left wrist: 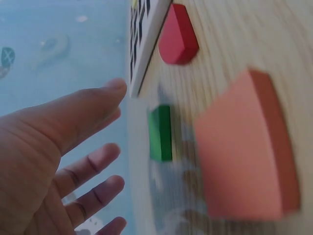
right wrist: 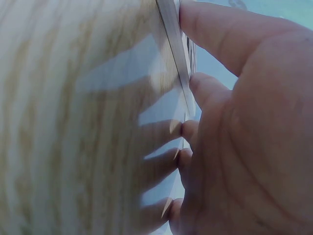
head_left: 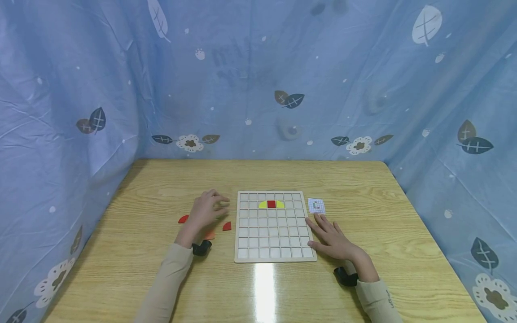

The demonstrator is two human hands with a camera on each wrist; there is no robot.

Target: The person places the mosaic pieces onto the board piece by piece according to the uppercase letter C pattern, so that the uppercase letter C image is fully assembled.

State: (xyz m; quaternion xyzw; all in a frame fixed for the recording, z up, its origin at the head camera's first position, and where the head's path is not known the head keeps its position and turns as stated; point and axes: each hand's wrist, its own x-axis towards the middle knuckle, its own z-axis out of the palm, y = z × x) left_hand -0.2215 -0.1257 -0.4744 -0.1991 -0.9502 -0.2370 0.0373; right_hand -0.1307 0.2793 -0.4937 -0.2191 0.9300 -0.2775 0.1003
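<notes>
My left hand [head_left: 206, 210] hovers left of the grid board [head_left: 276, 260], its fingers loosely bent and holding nothing. Below it in the left wrist view lie a green piece [left wrist: 160, 133], an orange piece [left wrist: 239, 152] and a red quarter-round piece [left wrist: 177, 36]. Near the top of the board a red square [head_left: 271, 204] sits between two yellow curved pieces [head_left: 263, 205]. My right hand [head_left: 333, 240] lies spread at the board's right side, with thumb and forefinger touching its edge. The left hand partly covers the loose pieces in the head view.
A small printed card [head_left: 317, 206] with a gridded pattern lies right of the board. Another red piece [head_left: 183, 219] is left of my left wrist. Blue patterned curtain [head_left: 250, 80] surrounds the wooden table [head_left: 347, 179] at the back and sides.
</notes>
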